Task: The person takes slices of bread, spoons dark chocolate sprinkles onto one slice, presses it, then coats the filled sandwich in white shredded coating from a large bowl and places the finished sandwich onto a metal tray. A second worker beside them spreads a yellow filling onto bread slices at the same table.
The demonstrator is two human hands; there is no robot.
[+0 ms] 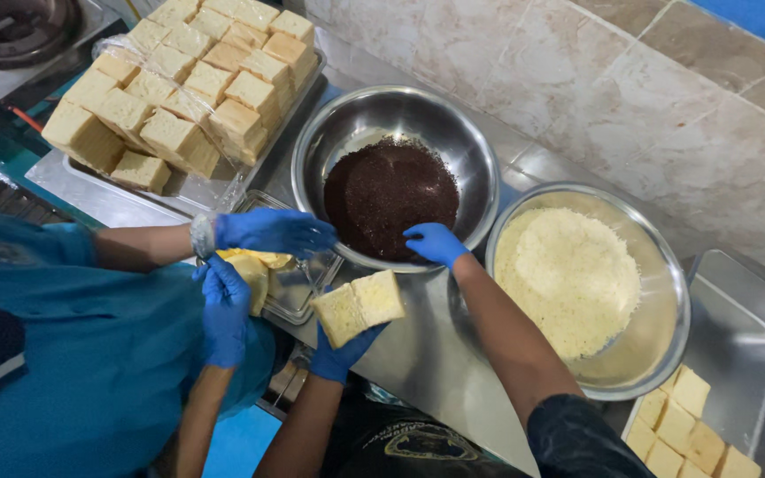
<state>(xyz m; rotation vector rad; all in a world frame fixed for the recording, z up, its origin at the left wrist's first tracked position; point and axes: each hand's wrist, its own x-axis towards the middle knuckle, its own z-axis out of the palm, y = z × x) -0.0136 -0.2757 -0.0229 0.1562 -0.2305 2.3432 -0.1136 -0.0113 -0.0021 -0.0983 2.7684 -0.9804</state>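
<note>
Nearest, left hand (340,352) gripped two joined bread squares (359,306); right hand (434,242) pinched dark sprinkles (390,196) in steel bowl (382,104); plastic-wrapped bread stack (179,80) sat behind.

One head-worn camera is looking steeply down from close above a steel counter (436,354), facing the far tiled wall (630,97). Bowls are sitting mid-frame, a co-worker is standing at near left.

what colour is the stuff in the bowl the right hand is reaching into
Dark brown, almost black, granular filling in the steel bowl; the head view shows it.
</note>
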